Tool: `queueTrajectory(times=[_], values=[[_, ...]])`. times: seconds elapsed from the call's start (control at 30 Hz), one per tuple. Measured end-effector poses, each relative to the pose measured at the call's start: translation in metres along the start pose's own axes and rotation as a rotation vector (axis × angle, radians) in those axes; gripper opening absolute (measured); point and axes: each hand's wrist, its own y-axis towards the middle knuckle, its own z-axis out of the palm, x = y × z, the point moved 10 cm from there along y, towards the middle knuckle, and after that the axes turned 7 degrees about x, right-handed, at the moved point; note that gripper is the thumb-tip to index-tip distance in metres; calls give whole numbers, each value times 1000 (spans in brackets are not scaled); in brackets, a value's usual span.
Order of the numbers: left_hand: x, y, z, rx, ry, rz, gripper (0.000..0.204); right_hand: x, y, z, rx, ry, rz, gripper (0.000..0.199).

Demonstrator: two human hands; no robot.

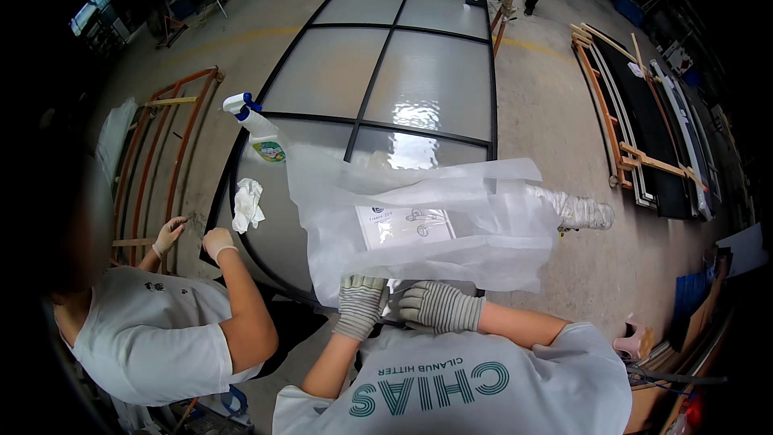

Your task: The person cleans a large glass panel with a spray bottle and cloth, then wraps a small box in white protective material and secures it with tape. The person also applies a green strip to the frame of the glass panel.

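Both of my hands wear grey-and-white striped gloves and work close to my body, at the near edge of a white foam sheet (503, 201). My left hand (360, 306) is closed, fingers bent downward. Beside it, my right hand (441, 306) is closed too, its fingers curled toward the left one. A small pale, shiny thing shows between them; what the fingers grip is hidden. Just beyond lies a flat white packet (407, 227) printed with line drawings, partly covered by the foam. Sheet and packet rest over the near end of a black-framed glass panel (318, 72).
A spray bottle (262, 130) and a crumpled white cloth (248, 205) lie on the panel's left side. At my left stands a co-worker (153, 330) in pale gloves. Orange racks (153, 161) stand left; framed panels (636, 129) lean right. A wrapped bar (584, 211) juts out rightward.
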Motion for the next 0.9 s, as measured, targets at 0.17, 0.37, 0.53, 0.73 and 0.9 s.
queueTrajectory(times=[0.17, 0.37, 0.53, 0.73, 0.9], values=[[23, -27, -41, -526, 327, -48, 62, -99, -49, 11, -74, 424, 611, 32], [69, -118, -115, -691, 373, -491, 43, -119, -27, 32, -192, 152, 647, 45], [79, -89, -56, -736, -352, -180, 56, -137, -60, 8, -210, 440, 897, 52], [84, -102, -83, -988, -880, -150, 30, -160, -72, -18, -388, 398, 942, 50], [107, -75, -90, -929, -732, -99, 22, -177, -77, -30, -161, 124, 1061, 42]])
